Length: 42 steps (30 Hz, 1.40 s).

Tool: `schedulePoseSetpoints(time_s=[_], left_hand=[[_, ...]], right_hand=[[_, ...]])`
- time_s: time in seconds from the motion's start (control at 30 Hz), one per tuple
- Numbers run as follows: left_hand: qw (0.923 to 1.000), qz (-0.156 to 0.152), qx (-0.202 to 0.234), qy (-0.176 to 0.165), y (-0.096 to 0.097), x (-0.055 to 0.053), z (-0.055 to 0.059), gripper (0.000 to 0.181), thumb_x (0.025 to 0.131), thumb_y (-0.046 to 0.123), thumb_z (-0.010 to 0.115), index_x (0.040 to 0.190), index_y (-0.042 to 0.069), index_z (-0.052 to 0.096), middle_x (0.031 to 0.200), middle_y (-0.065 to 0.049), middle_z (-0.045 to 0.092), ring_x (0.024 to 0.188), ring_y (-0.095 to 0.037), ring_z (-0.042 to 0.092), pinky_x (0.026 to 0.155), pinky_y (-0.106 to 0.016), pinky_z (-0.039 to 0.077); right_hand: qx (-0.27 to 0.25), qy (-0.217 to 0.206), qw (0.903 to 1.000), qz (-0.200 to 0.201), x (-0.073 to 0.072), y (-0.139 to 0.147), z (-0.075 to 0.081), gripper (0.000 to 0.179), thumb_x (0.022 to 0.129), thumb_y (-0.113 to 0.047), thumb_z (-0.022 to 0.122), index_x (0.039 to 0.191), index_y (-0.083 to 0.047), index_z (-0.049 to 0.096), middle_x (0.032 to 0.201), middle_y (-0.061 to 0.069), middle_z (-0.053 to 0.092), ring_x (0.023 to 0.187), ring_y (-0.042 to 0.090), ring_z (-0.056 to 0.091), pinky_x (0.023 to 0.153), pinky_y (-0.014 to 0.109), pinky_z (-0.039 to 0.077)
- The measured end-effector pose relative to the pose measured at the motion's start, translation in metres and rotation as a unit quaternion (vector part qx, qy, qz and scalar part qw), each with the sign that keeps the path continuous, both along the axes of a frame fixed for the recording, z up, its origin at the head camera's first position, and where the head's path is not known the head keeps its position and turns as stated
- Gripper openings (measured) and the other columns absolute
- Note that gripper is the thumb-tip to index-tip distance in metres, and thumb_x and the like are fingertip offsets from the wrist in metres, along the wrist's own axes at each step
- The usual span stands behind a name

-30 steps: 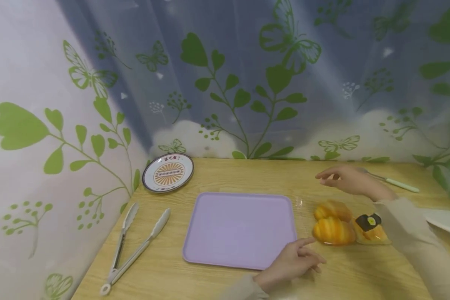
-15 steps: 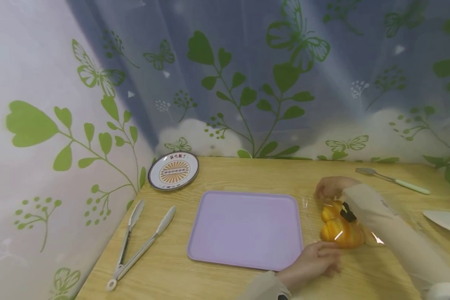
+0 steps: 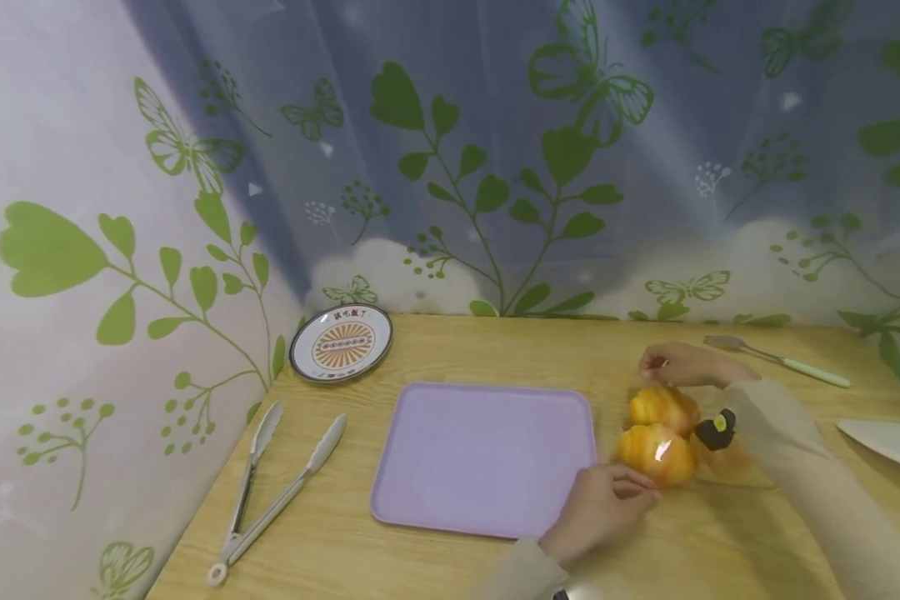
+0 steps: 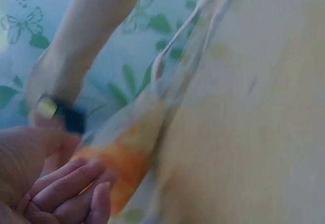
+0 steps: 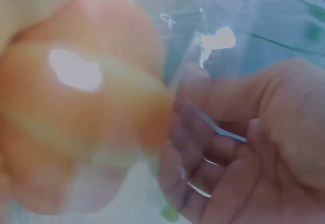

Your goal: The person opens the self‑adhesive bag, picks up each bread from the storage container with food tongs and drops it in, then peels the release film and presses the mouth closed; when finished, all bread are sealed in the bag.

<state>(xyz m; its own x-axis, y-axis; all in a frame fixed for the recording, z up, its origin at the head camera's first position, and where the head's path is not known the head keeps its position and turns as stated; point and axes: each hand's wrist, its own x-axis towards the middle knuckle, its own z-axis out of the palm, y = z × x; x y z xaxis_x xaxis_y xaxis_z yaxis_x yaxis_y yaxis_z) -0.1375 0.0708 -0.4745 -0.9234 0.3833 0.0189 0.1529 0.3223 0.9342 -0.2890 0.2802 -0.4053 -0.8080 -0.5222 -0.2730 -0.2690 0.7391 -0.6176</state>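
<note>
A clear plastic bag (image 5: 218, 38) holds bread pieces at the table's right. Two glossy golden rolls (image 3: 657, 454) lie at its left side, beside a piece with a dark topping (image 3: 716, 430) partly covered by the right sleeve. My right hand (image 3: 682, 364) pinches the bag's far edge; in the right wrist view its fingers curl round the film beside an orange-gold roll (image 5: 76, 117). At the near edge, my left hand (image 3: 603, 504) pinches the film between thumb and fingers, close to the front roll. The left wrist view shows the bread (image 4: 129, 168) blurred beyond the fingers.
A lilac tray (image 3: 483, 458) lies left of the bag, its near right corner behind my left hand. Farther left are open metal tongs (image 3: 270, 500) and a patterned plate (image 3: 341, 343). A green-handled utensil (image 3: 813, 372) and a white object (image 3: 888, 443) lie at right.
Both hands have come in to the bag's edges, their fingers closing on the film. The bag has bunched up, and the dark-topped piece has shifted left and tilted.
</note>
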Motion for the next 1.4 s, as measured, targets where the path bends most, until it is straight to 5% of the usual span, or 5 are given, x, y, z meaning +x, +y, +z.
schedulePoseSetpoints(time_s=[0.33, 0.5, 0.93, 1.23, 1.4], left_hand=[[0.9836, 0.044, -0.041, 0.17, -0.039, -0.037, 0.049, 0.013, 0.089, 0.019, 0.072, 0.089, 0.006, 0.074, 0.089, -0.006, 0.077, 0.078, -0.005, 0.072, 0.068, -0.007, 0.05], [0.9775, 0.076, -0.002, 0.197, -0.051, -0.059, 0.08, 0.012, 0.09, 0.012, 0.07, 0.095, 0.003, 0.074, 0.091, -0.011, 0.077, 0.086, -0.017, 0.074, 0.073, -0.012, 0.053], [0.9561, 0.075, 0.094, 0.267, -0.035, -0.083, 0.108, 0.037, 0.088, 0.004, 0.069, 0.125, 0.003, 0.063, 0.093, -0.018, 0.075, 0.081, -0.028, 0.074, 0.072, -0.013, 0.054], [0.9714, 0.052, 0.065, 0.222, -0.022, -0.077, 0.096, 0.042, 0.091, 0.006, 0.067, 0.132, 0.009, 0.059, 0.096, -0.014, 0.076, 0.083, -0.021, 0.073, 0.076, -0.013, 0.053], [0.9614, 0.07, 0.094, 0.248, -0.019, -0.077, 0.103, 0.042, 0.091, 0.007, 0.067, 0.132, 0.007, 0.057, 0.097, -0.014, 0.076, 0.084, -0.023, 0.073, 0.076, -0.015, 0.054]], right_hand=[[-0.136, 0.151, 0.9583, -0.201, 0.061, 0.019, 0.02, 0.038, 0.106, -0.021, 0.04, 0.123, 0.012, 0.047, 0.106, 0.008, 0.06, 0.08, -0.007, 0.052, 0.067, 0.019, 0.051], [-0.264, 0.192, 0.9058, -0.27, 0.088, 0.021, 0.027, 0.012, 0.104, -0.021, 0.047, 0.111, -0.016, 0.056, 0.095, -0.025, 0.052, 0.076, -0.008, 0.052, 0.066, 0.01, 0.047], [-0.518, 0.181, 0.7439, -0.381, 0.125, 0.016, 0.029, 0.013, 0.095, -0.007, 0.061, 0.096, -0.019, 0.066, 0.088, -0.013, 0.063, 0.071, -0.001, 0.055, 0.064, 0.007, 0.046], [-0.461, 0.143, 0.7725, -0.412, 0.141, 0.04, 0.014, 0.011, 0.095, -0.014, 0.063, 0.097, -0.023, 0.069, 0.096, -0.025, 0.066, 0.083, -0.007, 0.057, 0.072, 0.005, 0.041], [-0.57, 0.184, 0.6803, -0.422, 0.14, 0.031, 0.021, 0.01, 0.092, -0.001, 0.063, 0.091, -0.009, 0.069, 0.084, -0.009, 0.07, 0.076, 0.002, 0.063, 0.076, 0.009, 0.047]])
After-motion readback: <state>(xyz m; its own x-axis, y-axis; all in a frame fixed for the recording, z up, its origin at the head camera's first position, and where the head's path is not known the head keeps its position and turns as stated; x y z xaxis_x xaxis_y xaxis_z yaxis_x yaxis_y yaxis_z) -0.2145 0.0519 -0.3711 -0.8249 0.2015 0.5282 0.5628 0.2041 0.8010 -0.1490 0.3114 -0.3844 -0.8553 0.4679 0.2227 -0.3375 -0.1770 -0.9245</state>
